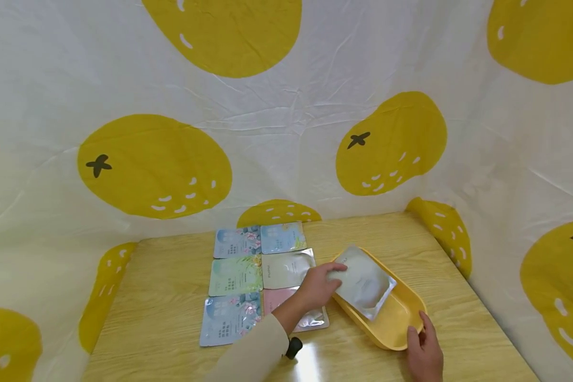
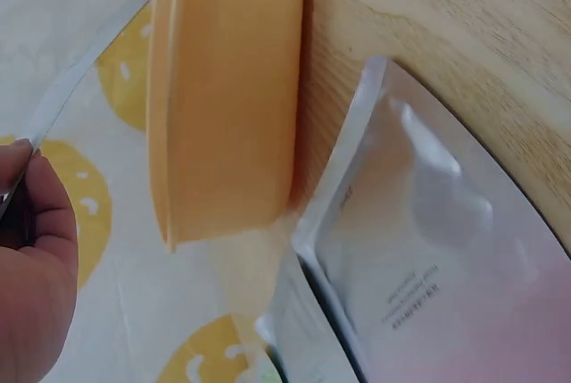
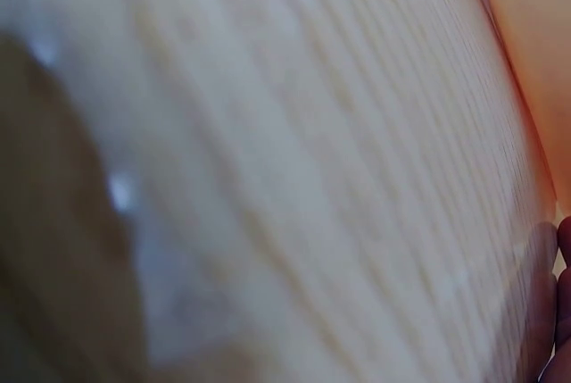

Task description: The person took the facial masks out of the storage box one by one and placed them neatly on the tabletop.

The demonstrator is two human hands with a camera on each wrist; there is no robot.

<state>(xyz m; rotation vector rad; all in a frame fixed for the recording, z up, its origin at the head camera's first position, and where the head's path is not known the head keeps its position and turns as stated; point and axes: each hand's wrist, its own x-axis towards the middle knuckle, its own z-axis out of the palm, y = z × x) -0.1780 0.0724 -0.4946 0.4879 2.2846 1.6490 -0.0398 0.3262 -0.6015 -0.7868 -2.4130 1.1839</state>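
Note:
My left hand (image 1: 317, 288) pinches the left edge of a pale silvery face mask packet (image 1: 365, 284). The packet is held tilted over a yellow-orange tray (image 1: 406, 307); in the left wrist view its thin edge runs up from the fingers to above the tray's rim. At the near right end of the tray, my right hand (image 1: 425, 350) grips the rim between thumb and fingers. Left of the tray lie several flat mask packets in two columns, among them a pink one (image 2: 464, 249) partly hidden under my left forearm and a silvery-green one (image 1: 286, 268).
Blue packets (image 1: 236, 242) and a green packet (image 1: 234, 276) belong to the left column on the wooden table (image 1: 162, 297). A white cloth (image 1: 277, 106) with yellow fruit prints hangs behind and at both sides. A black object (image 1: 293, 348) shows at my left wrist.

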